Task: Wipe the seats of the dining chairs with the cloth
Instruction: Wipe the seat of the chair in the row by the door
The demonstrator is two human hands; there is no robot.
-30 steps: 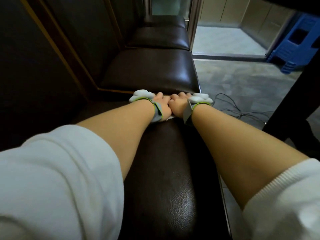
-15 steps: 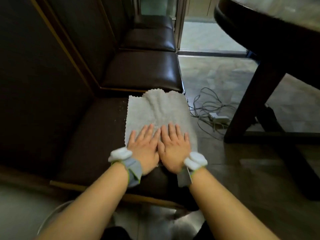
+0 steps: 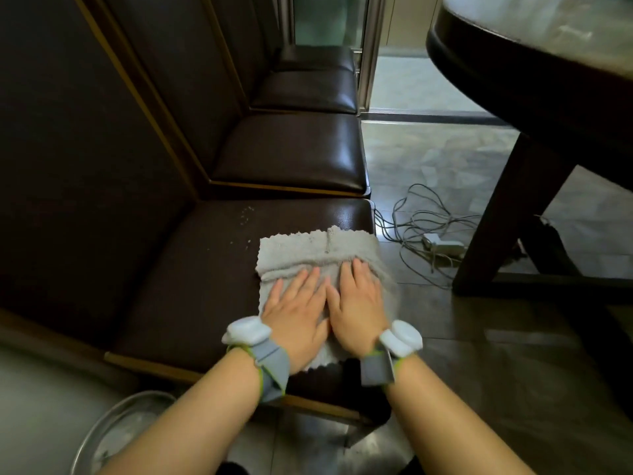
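Both hands (image 3: 327, 311) press flat on cloth (image 3: 318, 250).

A second ago both arms were stretched far out, the hands bunched at the seat's far edge. Since then the left hand (image 3: 298, 311) and right hand (image 3: 356, 308) have drawn back flat and side by side, dragging the grey cloth (image 3: 318, 252) toward the near edge of the chair seat (image 3: 205, 275). The cloth now rucks into a ridge at the fingertips.
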